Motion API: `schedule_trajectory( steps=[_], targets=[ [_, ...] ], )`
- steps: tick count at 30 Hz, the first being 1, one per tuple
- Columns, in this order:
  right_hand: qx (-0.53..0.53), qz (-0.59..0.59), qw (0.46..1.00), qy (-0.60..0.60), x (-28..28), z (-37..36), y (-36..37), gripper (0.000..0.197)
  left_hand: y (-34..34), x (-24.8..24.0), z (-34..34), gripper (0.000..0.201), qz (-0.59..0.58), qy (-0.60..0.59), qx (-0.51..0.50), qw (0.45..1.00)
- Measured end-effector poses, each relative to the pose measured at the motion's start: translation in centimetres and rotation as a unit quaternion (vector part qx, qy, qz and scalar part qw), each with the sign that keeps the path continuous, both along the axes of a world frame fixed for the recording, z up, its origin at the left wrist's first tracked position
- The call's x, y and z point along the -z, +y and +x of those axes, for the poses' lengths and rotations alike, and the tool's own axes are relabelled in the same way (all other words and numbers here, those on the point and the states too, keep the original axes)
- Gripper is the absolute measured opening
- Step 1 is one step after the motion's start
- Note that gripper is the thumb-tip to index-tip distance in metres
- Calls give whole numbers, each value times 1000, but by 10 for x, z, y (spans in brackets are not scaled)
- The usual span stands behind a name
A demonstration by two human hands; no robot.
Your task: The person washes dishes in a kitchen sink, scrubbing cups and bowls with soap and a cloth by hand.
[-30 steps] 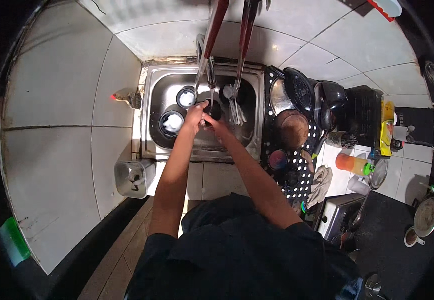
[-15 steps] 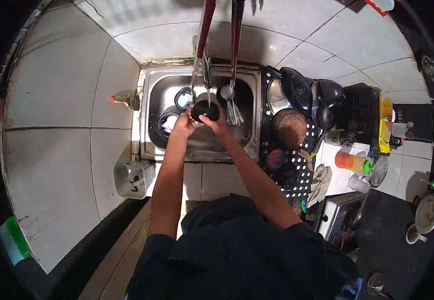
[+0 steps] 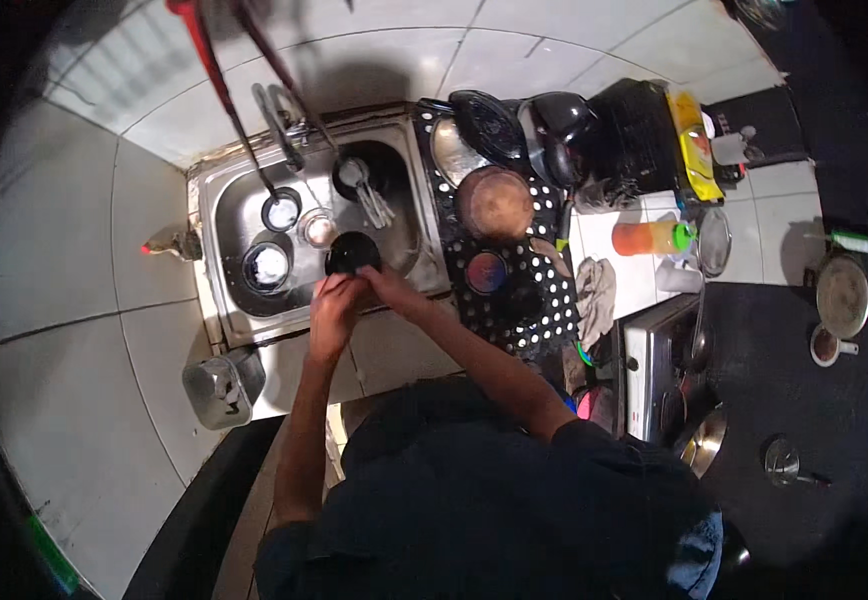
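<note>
Over the near right part of the steel sink (image 3: 239, 329) I hold a round black bowl-like vessel (image 3: 352, 252). My left hand (image 3: 336, 312) has its fingers closed on the near edge of it. On the same edge, to the right, my right hand (image 3: 392, 290) grips it too. Two dark round vessels with pale insides, the farther one (image 3: 280, 211) and the nearer one (image 3: 267, 267), sit in the sink's left side. Pale-handled cutlery (image 3: 374, 207) rests at the back right. The faucet (image 3: 281, 127) stands behind; a round bright drain (image 3: 317, 228) shows on the sink floor.
Right of the sink, a black dotted mat (image 3: 554, 318) bears a brown round pan (image 3: 495, 203), a black lid (image 3: 489, 127) and a black pot (image 3: 561, 117). Farther right are an orange bottle (image 3: 644, 238), a grey cloth (image 3: 595, 300) and a stove (image 3: 642, 375). A grey bin (image 3: 222, 390) stands front left.
My view has turned and shifted to the right. Both hands have drawn the black vessel nearer to the sink's front edge, away from the faucet, and the drain now shows.
</note>
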State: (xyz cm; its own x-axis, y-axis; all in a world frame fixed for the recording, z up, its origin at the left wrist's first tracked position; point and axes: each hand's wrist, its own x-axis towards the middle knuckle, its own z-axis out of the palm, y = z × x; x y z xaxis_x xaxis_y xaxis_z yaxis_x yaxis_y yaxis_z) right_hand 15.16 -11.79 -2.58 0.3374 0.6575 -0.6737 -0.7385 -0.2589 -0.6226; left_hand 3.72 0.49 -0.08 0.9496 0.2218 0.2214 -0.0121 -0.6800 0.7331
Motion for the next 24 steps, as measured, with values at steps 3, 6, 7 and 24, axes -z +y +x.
schedule_trajectory(
  steps=[3,6,7,24],
  targets=[
    [27,-47,959,-279,6,-18,-51,50,-35,-14,-12,18,18,-23,1,1000],
    [-53,-79,859,-504,3,-2,-138,27,-67,-42,-26,17,52,-14,-13,998],
    [-93,-69,769,-629,3,5,-171,29,-75,-39,-32,16,19,-13,-33,999],
    [-146,-186,524,-818,-38,42,-324,65,-147,-5,-81,7,22,38,-172,984]
  ],
)
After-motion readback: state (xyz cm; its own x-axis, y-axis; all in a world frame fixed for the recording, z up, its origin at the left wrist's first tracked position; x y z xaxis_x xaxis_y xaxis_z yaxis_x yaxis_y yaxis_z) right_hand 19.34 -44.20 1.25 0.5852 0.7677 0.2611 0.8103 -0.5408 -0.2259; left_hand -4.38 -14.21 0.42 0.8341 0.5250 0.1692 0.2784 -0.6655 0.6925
